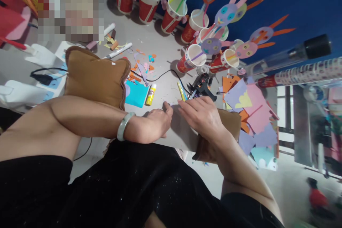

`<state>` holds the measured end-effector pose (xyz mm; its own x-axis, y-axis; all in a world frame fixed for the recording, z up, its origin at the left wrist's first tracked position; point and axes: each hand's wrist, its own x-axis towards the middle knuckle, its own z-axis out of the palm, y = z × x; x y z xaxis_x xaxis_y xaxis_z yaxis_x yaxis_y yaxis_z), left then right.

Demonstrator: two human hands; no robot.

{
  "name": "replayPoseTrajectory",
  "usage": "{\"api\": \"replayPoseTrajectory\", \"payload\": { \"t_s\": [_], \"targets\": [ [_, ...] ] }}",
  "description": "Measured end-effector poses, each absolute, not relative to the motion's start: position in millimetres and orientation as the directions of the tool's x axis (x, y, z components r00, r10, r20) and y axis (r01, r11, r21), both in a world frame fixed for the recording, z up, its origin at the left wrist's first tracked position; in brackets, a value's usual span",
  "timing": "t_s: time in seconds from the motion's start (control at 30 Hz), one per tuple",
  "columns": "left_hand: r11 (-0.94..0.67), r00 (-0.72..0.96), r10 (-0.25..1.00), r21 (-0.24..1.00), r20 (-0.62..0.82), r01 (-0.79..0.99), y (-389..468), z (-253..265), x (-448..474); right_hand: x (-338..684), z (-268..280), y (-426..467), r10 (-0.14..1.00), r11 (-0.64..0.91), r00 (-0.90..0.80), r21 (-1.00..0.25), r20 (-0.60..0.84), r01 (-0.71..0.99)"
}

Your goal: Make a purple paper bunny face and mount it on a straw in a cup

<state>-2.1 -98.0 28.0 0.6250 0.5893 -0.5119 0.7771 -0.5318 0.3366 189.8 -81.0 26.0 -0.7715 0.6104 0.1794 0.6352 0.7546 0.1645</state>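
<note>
My left hand (157, 123), with a pale bangle (124, 127) on its wrist, rests low over the grey table (167, 57). Its fingers are curled in and the index fingertip points at the tabletop; whatever may be under them is hidden. Just to the right, my right hand (202, 114) lies palm down with its fingers stretched out and nothing visible in them. A yellow glue stick (151, 95) stands near my left hand beside a blue paper sheet (136, 93). Beyond my right fingers are a yellow stick-like item (181, 91) and a black tool (203, 84) that looks like a glue gun.
Brown cushions (94, 74) lie under my left forearm and by my right wrist. Red-and-white paper cups (173, 14) with paper animal faces line the blue wall. Paper scraps (144, 66), a marker (119, 50) and a black cable lie on the table. Coloured paper (258, 108) is piled right.
</note>
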Motion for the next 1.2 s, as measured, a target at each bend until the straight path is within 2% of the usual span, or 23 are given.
{"api": "replayPoseTrajectory", "payload": {
  "t_s": [0.1, 0.3, 0.5, 0.63, 0.7, 0.8, 0.9, 0.97, 1.03, 1.13, 1.2],
  "targets": [
    [-0.639, 0.632, 0.514, 0.233, -0.580, 0.733, -92.8, 34.9, 0.6, 176.8, 36.2, -64.2, 0.631, 0.739, -0.745, 0.124, 0.219, 0.662],
    [-0.700, 0.686, 0.476, 0.236, -0.550, 0.674, -91.9, 37.7, -3.4, 114.9, 38.1, -5.4, 0.632, 0.751, -0.748, 0.081, 0.203, 0.656],
    [-0.739, 0.733, 0.491, 0.220, -0.471, 0.637, -96.7, 46.6, -14.6, 31.2, 24.7, 69.3, 0.660, 0.751, -0.750, 0.000, 0.047, 0.661],
    [-0.758, 0.752, 0.475, 0.222, -0.457, 0.614, -94.5, 46.9, -15.5, -7.6, 11.7, 93.8, 0.686, 0.724, -0.718, 0.015, -0.117, 0.689],
    [-0.753, 0.757, 0.475, 0.238, -0.449, 0.614, -93.2, 47.3, -15.5, -17.1, 2.8, 97.5, 0.694, 0.713, -0.709, -0.019, -0.128, 0.701],
    [-0.759, 0.757, 0.479, 0.225, -0.445, 0.612, -92.0, 49.5, -16.3, -16.5, -2.7, 91.2, 0.702, 0.708, -0.711, -0.063, -0.043, 0.703],
    [-0.765, 0.761, 0.469, 0.225, -0.448, 0.604, -90.5, 49.5, -15.4, 3.2, 10.0, 63.1, 0.699, 0.715, -0.714, -0.005, 0.036, 0.699],
    [-0.757, 0.749, 0.444, 0.241, -0.492, 0.608, -89.0, 46.4, -12.2, 27.9, 23.9, 33.5, 0.650, 0.752, -0.753, 0.054, 0.101, 0.657],
    [-0.740, 0.725, 0.427, 0.252, -0.540, 0.624, -88.1, 41.6, -7.8, 61.4, 35.1, 2.5, 0.622, 0.768, -0.760, 0.043, 0.191, 0.639],
    [-0.690, 0.695, 0.489, 0.253, -0.528, 0.678, -89.3, 36.9, -2.6, 123.7, 40.6, -29.1, 0.715, 0.656, -0.620, -0.003, 0.323, 0.755],
    [-0.649, 0.670, 0.544, 0.252, -0.505, 0.718, -91.5, 37.3, -1.5, 168.8, 37.9, -35.1, 0.837, 0.459, -0.407, -0.065, 0.366, 0.886]
  ]
}}
